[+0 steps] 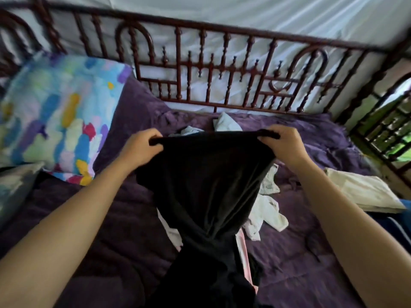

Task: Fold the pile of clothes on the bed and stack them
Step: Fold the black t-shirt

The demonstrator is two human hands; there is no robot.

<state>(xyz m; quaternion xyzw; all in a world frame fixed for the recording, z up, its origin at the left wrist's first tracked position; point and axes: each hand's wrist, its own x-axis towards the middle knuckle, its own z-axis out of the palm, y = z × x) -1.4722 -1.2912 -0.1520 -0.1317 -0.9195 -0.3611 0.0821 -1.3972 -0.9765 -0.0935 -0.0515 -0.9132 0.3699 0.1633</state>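
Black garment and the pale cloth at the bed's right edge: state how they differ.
Colour: the black garment is dark, the pale cloth cream-white. Pose: the black garment hangs from the left hand and right hand, each pinching a top corner; the pale cloth lies flat on the purple bedcover, untouched. State: the black garment is unfolded, the pale cloth looks folded. Both are fabric.

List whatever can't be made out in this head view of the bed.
Head view, black garment: lower end cut off by the bottom edge, its type unclear.
Head view, white clothes and pink piece: mostly hidden behind the black garment.
Head view, cream folded cloth at right: blurred, kind unclear.
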